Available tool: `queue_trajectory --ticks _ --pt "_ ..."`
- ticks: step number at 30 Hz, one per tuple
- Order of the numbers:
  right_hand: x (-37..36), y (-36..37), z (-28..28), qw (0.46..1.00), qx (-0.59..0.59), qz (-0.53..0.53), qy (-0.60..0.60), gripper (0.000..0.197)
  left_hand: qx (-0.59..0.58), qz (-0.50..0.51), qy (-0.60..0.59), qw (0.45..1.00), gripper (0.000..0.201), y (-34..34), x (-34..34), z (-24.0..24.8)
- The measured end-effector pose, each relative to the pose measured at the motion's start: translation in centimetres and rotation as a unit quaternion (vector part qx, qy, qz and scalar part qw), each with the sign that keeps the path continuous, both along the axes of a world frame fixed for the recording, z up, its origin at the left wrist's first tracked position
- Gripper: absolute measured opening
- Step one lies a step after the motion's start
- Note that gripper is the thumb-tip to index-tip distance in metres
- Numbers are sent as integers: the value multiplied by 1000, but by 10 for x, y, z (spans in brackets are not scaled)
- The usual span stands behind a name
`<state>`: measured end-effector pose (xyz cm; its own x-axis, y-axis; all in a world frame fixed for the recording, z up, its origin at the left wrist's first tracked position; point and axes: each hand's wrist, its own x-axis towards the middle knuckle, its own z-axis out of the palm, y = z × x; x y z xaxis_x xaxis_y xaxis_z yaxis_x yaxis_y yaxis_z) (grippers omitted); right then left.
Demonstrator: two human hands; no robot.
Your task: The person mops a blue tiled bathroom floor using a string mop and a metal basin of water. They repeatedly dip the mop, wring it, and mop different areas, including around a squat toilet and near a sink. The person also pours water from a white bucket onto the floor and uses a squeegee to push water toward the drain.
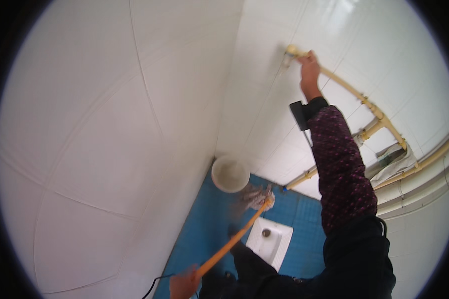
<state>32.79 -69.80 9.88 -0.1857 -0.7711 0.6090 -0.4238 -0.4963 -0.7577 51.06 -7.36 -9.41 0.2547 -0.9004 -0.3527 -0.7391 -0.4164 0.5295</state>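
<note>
My left hand (184, 284) is wrapped round the orange handle (224, 250) of a mop, low in the picture. The mop's grey-white head (256, 198) lies on the blue floor, beside a white bucket (230, 174). Up on the tiled wall, my right hand (310, 70) has its fingers closed at a tap (290, 53) on the end of a cream pipe (346, 87). The fingers partly cover where the tap meets the pipe. My right arm is stretched out in a dark, speckled sleeve, with a black device strapped at the wrist.
A white squat toilet (269, 241) is set into the blue floor (304, 229) by my legs. White walls (100, 124) meet in the corner behind the bucket. More pipes (409, 192) run along the right wall, with a grey-white cloth (395, 163) hanging over one.
</note>
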Motion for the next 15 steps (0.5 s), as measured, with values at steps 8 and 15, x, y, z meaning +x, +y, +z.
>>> queue_trajectory --ticks 8,15 --pt "64 92 -59 921 -182 315 139 61 79 -51 30 995 36 1 20 -20" --pt "49 129 -370 906 279 315 38 48 340 -65 53 937 42 102 5 -179"
